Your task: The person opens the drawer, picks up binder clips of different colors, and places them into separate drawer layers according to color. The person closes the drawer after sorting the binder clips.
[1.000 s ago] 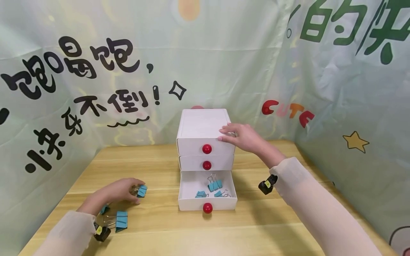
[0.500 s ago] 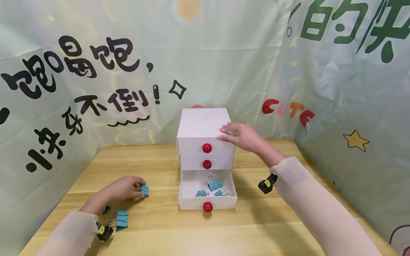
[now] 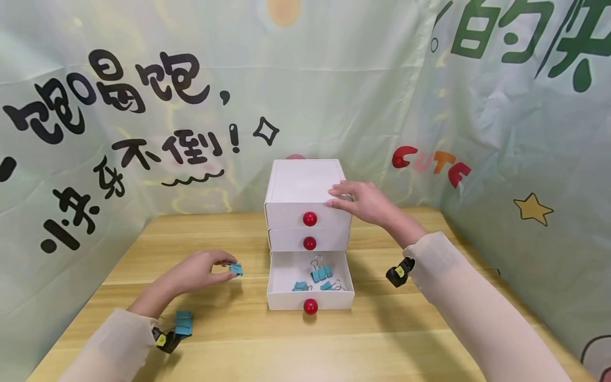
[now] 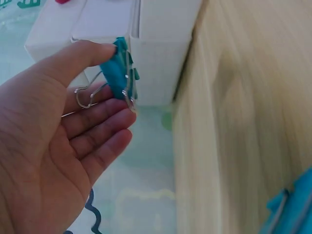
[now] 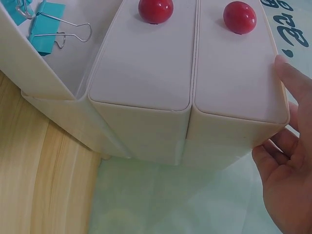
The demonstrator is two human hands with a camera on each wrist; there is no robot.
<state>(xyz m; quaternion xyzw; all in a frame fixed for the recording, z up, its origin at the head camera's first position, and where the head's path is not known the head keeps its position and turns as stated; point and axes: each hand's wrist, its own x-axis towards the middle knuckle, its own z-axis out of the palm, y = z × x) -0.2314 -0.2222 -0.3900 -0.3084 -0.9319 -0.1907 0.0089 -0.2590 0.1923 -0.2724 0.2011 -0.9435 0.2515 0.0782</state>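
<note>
My left hand (image 3: 198,273) pinches a blue binder clip (image 4: 115,73) between thumb and fingers, raised over the table left of a white drawer cabinet (image 3: 307,180). The clip's wire handles stick out in the left wrist view. On the cabinet's top right front corner rests my right hand (image 3: 369,204), its thumb at the front edge and its fingers along the top. The bottom drawer (image 3: 286,301) is pulled out, with several blue binder clips (image 3: 321,273) lying in it. The two upper drawers are closed, each with a red knob (image 5: 156,9).
Another blue binder clip (image 3: 183,322) lies on the wooden table (image 3: 229,345) by my left wrist, partly behind the wrist camera. A printed cloth (image 3: 334,106) hangs behind and along both sides of the table.
My left hand has lifted the binder clip off the table and moved it right, toward the cabinet. My right hand stays on the cabinet's corner.
</note>
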